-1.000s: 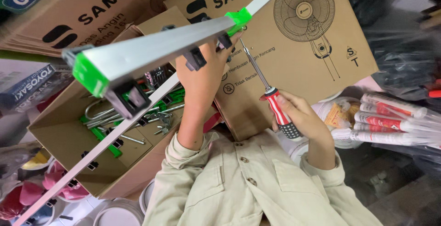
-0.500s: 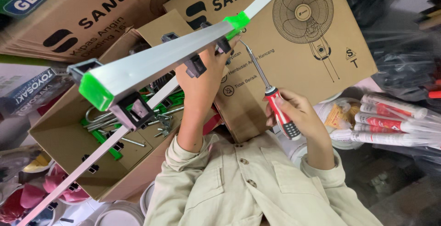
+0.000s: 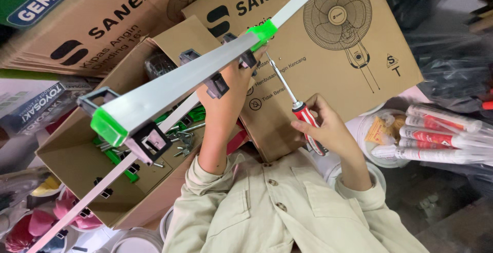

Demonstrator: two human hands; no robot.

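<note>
My left hand point(image 3: 226, 96) grips a flat aluminium bar point(image 3: 174, 86) from below, about midway along it. The bar has bright green end caps and grey square brackets along its underside, and it slants from lower left to upper right. My right hand point(image 3: 328, 129) holds a screwdriver point(image 3: 305, 117) with a red and white handle. Its thin shaft points up toward the bar's far green cap point(image 3: 263, 31), and the tip is next to my left hand's fingers. A second, longer white rail point(image 3: 169, 122) runs behind the bar on the same slant.
An open cardboard box point(image 3: 61, 155) at left holds green parts and metal hooks. Large cardboard boxes printed with a fan point(image 3: 339, 52) stand behind. A white bucket point(image 3: 372, 129) and several sealant tubes point(image 3: 441, 135) lie at right. Coloured bowls point(image 3: 31, 217) sit at lower left.
The near green end of the bar has dipped lower and a little to the right. My right hand and the screwdriver stay almost in place.
</note>
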